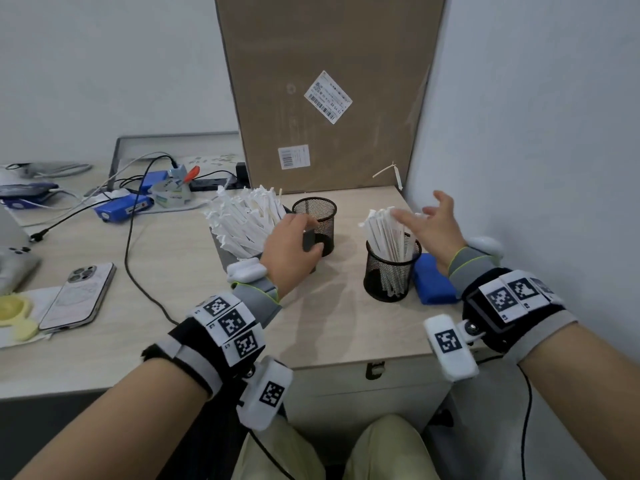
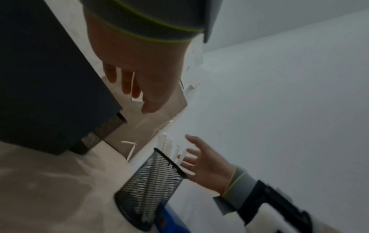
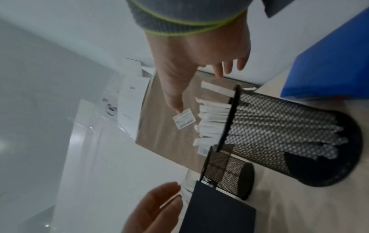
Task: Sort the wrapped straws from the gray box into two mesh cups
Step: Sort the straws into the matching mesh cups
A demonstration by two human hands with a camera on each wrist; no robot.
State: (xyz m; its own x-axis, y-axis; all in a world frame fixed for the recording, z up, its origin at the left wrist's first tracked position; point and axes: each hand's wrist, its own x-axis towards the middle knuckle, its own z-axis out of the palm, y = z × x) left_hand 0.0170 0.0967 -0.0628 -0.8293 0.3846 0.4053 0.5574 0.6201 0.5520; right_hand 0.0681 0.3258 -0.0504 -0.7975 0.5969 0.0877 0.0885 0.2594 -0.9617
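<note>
A person seated at a pale desk (image 1: 329,334) sorts wrapped straws (image 1: 242,220), most of which stand bunched in the gray box (image 1: 221,244) at centre-left; the left hand (image 1: 291,247) is at the box's near corner, fingers curled about its edge, though whether it truly grips the box or only steadies it is hard to tell, since the wrist camera is dim and blurred; the right hand (image 1: 433,226) hangs spread and slack-fingered over the near mesh cup (image 1: 391,271), holding nothing, just above the tips of the straws already standing in it (image 1: 388,233); the far mesh cup (image 1: 317,223), just beside the box, looks empty from here; a blue cloth (image 1: 433,282) lies against the near cup's right side, and a tall cardboard carton (image 1: 329,91) leans at the back; judged from this, the sort is well under way but the box remains full; the step is best done by keeping the box pinned while the free hand pinches a straw near its top and lifts straight up, so the neighbours do not spill, then drops it upright into its proper cup.
</note>
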